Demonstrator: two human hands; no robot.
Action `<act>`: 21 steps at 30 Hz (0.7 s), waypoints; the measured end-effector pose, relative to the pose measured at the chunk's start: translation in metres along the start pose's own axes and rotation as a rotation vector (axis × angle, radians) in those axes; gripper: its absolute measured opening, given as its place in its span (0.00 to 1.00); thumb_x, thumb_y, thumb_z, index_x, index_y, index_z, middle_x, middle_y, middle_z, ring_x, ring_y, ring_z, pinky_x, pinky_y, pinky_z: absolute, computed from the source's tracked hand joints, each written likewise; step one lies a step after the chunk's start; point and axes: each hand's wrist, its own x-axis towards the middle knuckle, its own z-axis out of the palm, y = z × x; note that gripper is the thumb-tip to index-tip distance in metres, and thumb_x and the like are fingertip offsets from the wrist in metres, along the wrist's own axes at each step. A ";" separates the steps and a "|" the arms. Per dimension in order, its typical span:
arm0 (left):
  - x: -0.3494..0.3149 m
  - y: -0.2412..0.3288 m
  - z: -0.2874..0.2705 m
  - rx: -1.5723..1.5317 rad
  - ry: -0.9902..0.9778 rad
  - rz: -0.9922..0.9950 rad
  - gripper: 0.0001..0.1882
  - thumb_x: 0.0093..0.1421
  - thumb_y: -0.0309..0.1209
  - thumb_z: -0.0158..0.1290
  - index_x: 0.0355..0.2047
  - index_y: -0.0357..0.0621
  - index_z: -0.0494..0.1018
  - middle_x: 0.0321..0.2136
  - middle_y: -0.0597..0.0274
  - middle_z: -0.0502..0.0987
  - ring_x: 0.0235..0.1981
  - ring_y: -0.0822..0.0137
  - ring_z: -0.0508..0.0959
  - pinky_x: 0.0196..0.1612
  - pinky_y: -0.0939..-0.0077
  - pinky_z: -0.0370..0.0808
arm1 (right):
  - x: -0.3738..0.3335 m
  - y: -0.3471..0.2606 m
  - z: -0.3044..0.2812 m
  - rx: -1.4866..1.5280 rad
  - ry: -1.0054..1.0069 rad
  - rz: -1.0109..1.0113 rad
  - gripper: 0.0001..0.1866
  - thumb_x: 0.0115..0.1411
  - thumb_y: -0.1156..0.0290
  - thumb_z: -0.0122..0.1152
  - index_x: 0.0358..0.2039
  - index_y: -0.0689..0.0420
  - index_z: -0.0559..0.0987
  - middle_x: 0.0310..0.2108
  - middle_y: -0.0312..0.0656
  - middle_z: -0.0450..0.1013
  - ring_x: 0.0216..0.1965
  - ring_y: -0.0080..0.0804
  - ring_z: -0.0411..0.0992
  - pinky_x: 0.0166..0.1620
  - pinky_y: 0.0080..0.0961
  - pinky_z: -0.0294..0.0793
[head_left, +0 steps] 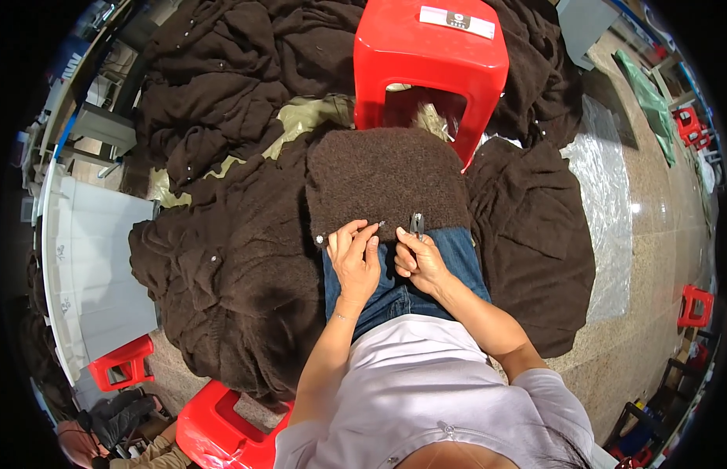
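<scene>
Lying ahead, brown knit [388,176], hands [354,264] [423,263] at edge

Red stool [434,48], top face: 1 white rectangular label [482,26] with a dark central patch [458,19] bearing pale symbols, too small to make out. White panel [109,250], left: 2 groups of dark marks [60,252], 1 above the other, illegible. Upper-left rim: bold white lettering [71,66], distorted, on a bluish surface [61,61].
</scene>
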 end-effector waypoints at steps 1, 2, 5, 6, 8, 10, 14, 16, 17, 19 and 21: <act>0.000 0.000 0.000 0.006 -0.003 0.004 0.09 0.60 0.29 0.55 0.41 0.46 0.79 0.43 0.63 0.74 0.43 0.61 0.70 0.49 0.68 0.64 | 0.000 0.001 -0.001 0.001 -0.008 -0.006 0.24 0.68 0.58 0.53 0.13 0.47 0.64 0.08 0.28 0.56 0.10 0.17 0.51 0.16 0.19 0.55; 0.000 0.001 0.001 0.005 -0.002 0.004 0.09 0.60 0.29 0.55 0.41 0.46 0.79 0.43 0.63 0.74 0.43 0.61 0.70 0.49 0.68 0.64 | 0.000 0.001 -0.002 0.000 -0.008 -0.006 0.24 0.68 0.58 0.53 0.13 0.47 0.64 0.08 0.28 0.56 0.10 0.17 0.51 0.16 0.19 0.55; 0.000 0.006 0.001 -0.013 -0.002 -0.036 0.10 0.59 0.31 0.57 0.41 0.47 0.79 0.42 0.64 0.74 0.43 0.62 0.69 0.50 0.68 0.63 | 0.000 0.002 -0.002 -0.014 -0.015 -0.011 0.22 0.68 0.60 0.53 0.15 0.47 0.65 0.08 0.28 0.57 0.10 0.17 0.51 0.16 0.19 0.55; 0.002 0.012 0.001 0.020 0.018 -0.061 0.10 0.58 0.32 0.58 0.40 0.47 0.80 0.42 0.64 0.74 0.43 0.62 0.69 0.50 0.67 0.63 | -0.001 0.001 -0.001 -0.045 -0.013 -0.003 0.22 0.68 0.60 0.53 0.15 0.48 0.65 0.08 0.29 0.57 0.10 0.17 0.52 0.15 0.19 0.55; 0.003 0.016 0.003 0.051 0.038 -0.085 0.10 0.57 0.33 0.60 0.39 0.47 0.80 0.42 0.64 0.74 0.43 0.62 0.69 0.50 0.67 0.63 | -0.003 0.001 -0.001 -0.076 -0.010 0.004 0.22 0.67 0.61 0.53 0.15 0.49 0.66 0.08 0.29 0.57 0.10 0.18 0.53 0.15 0.19 0.55; 0.003 0.016 0.005 0.038 0.043 -0.116 0.08 0.54 0.32 0.62 0.34 0.46 0.80 0.41 0.65 0.74 0.43 0.62 0.69 0.50 0.66 0.63 | -0.004 0.002 -0.002 -0.096 -0.006 -0.008 0.20 0.67 0.63 0.54 0.17 0.49 0.66 0.09 0.30 0.58 0.10 0.18 0.53 0.14 0.19 0.54; 0.005 0.011 0.007 -0.075 0.087 -0.178 0.05 0.52 0.25 0.62 0.29 0.43 0.77 0.39 0.63 0.74 0.42 0.60 0.70 0.49 0.66 0.64 | -0.009 0.005 -0.004 -0.107 0.026 -0.044 0.15 0.65 0.66 0.57 0.21 0.50 0.68 0.09 0.29 0.57 0.10 0.17 0.54 0.13 0.19 0.53; 0.005 0.010 0.006 -0.122 0.115 -0.165 0.04 0.53 0.24 0.60 0.28 0.42 0.75 0.39 0.61 0.74 0.43 0.59 0.70 0.49 0.66 0.65 | -0.018 0.002 0.003 -0.101 0.093 -0.074 0.12 0.64 0.67 0.57 0.24 0.51 0.69 0.10 0.29 0.58 0.10 0.16 0.53 0.14 0.19 0.53; 0.004 0.009 0.006 -0.142 0.134 -0.176 0.05 0.54 0.23 0.59 0.29 0.41 0.73 0.38 0.59 0.74 0.44 0.58 0.71 0.49 0.65 0.66 | -0.022 0.001 0.005 -0.100 0.100 -0.082 0.12 0.64 0.67 0.57 0.24 0.51 0.69 0.10 0.29 0.58 0.10 0.16 0.53 0.14 0.19 0.53; 0.004 0.012 0.007 -0.082 0.174 -0.126 0.05 0.54 0.25 0.59 0.28 0.42 0.73 0.39 0.58 0.74 0.44 0.58 0.71 0.50 0.63 0.64 | -0.032 -0.002 0.005 -0.078 0.194 -0.113 0.06 0.65 0.67 0.55 0.30 0.52 0.74 0.10 0.28 0.57 0.10 0.17 0.53 0.15 0.18 0.53; 0.004 0.017 0.006 0.021 0.208 -0.049 0.05 0.55 0.29 0.60 0.31 0.45 0.75 0.41 0.61 0.73 0.45 0.58 0.70 0.51 0.62 0.61 | -0.043 -0.006 0.003 -0.104 0.221 -0.141 0.05 0.64 0.68 0.56 0.33 0.53 0.75 0.10 0.28 0.57 0.10 0.16 0.53 0.15 0.18 0.52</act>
